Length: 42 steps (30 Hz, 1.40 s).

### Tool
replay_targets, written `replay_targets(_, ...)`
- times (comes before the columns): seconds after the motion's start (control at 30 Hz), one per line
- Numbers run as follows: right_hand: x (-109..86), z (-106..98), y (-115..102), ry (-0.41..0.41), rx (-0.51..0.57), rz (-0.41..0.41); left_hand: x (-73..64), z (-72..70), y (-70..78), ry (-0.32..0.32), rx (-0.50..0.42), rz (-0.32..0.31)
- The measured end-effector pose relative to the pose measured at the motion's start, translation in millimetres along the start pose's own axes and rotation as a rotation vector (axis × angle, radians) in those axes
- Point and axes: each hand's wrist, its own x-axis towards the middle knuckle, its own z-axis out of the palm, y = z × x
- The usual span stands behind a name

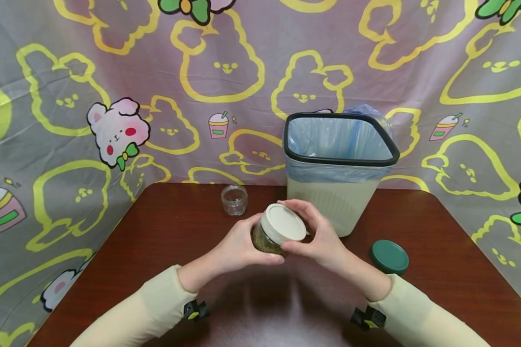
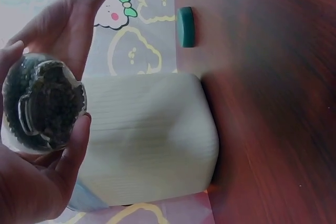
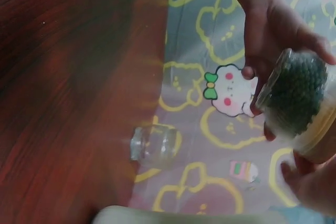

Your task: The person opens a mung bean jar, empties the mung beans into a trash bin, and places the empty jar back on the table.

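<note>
A transparent jar [image 1: 264, 242] of small dark green grains hangs tilted above the table, topped by a cream-white lid [image 1: 284, 223]. My left hand [image 1: 239, 244] grips the jar's body, thumb on one side and fingers beneath. From the other side my right hand [image 1: 323, 239] holds the lid, thumb at its near edge and fingers over its far edge. In the left wrist view the ridged base of the jar [image 2: 50, 106] faces the camera. The right wrist view shows the grains through the jar's wall [image 3: 298, 90], with both hands around it.
A cream waste bin [image 1: 330, 197] with a black rim and blue liner stands just behind my hands. Back left of it is a second transparent jar [image 1: 234, 201], lidless. A green lid [image 1: 389, 256] lies on the dark red-brown table [image 1: 178, 221] at right. A patterned curtain backs the table.
</note>
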Motion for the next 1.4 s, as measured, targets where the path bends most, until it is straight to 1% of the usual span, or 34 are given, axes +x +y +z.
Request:
replay_targets(0.13,-1.7,5.1,-7.4,0.073,-0.163,0.071,-0.1,2.1,-0.9,0.077,0.025,-0.014)
replay_targets(0.23,-1.5,9.2,-11.3,0.116,-0.263,0.110,-0.3,5.2,-0.5,0.133,0.083,0.001)
replay_targets(0.33,-0.8,12.1,-12.2,0.140,-0.284,0.139,-0.5,8.7,0.5,0.160,0.149,0.017)
replay_targets(0.43,-1.1,13.4,-11.8,0.155,-0.260,0.159,-0.6,10.6,1.7,0.167,0.176,0.022)
replay_targets(0.53,-1.6,13.1,-11.0,0.151,-0.226,0.155,-1.0,9.9,1.8,0.155,0.168,0.024)
replay_targets(0.6,-2.0,12.1,-10.9,0.136,-0.204,0.137,-1.1,8.5,1.4,0.133,0.146,0.031)
replay_targets(0.93,-4.2,4.4,-8.1,0.036,-0.122,0.036,-0.3,-2.4,-2.6,-0.052,0.015,0.050)
replay_targets(1.07,-4.8,1.7,-7.9,0.008,-0.096,-0.005,0.5,-4.3,-2.6,-0.102,-0.033,0.057)
replay_targets(1.17,-4.6,0.5,-7.8,-0.005,-0.089,-0.011,0.5,-4.5,-2.4,-0.111,-0.057,0.052)
replay_targets(1.27,-4.1,0.2,-8.1,-0.007,-0.076,0.020,0.3,-3.2,-1.6,-0.094,-0.068,0.034)
replay_targets(1.33,-3.5,0.6,-8.7,0.002,-0.066,0.054,0.1,-1.7,-0.2,-0.057,-0.061,0.013)
replay_targets(1.4,-2.8,1.1,-9.0,0.027,-0.064,0.081,0.2,0.4,1.4,0.001,-0.034,0.000)
